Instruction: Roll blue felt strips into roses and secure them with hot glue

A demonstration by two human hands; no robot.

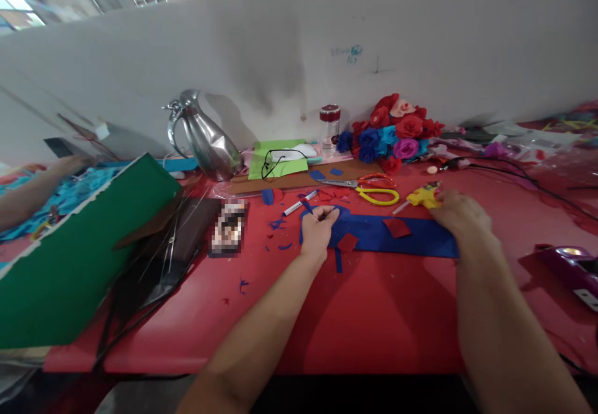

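Observation:
My left hand [318, 230] is closed in a pinch, and a small dark blue paper piece [306, 204] pokes out above its fingers. Under and beside it lies a long blue paper strip [420, 238] with red paper scraps [397, 227] on top. At the strip's right end, my right hand [462, 215] is closed at the rear of a yellow glue gun [424, 197]; its fingertips are partly hidden. The gun's nozzle points left, with a clear stick-like part by it. Just behind the strip rest scissors [377, 196] with yellow and red handles and a white marker [299, 203].
Behind stand a metal jug [205, 137], a glass jar [329, 131] and paper roses [402, 129]. Glasses [280, 160] sit on green paper. At left are a phone [228, 228], a green board [88, 258] and another person's arm [32, 193]. A purple device [570, 271] lies right.

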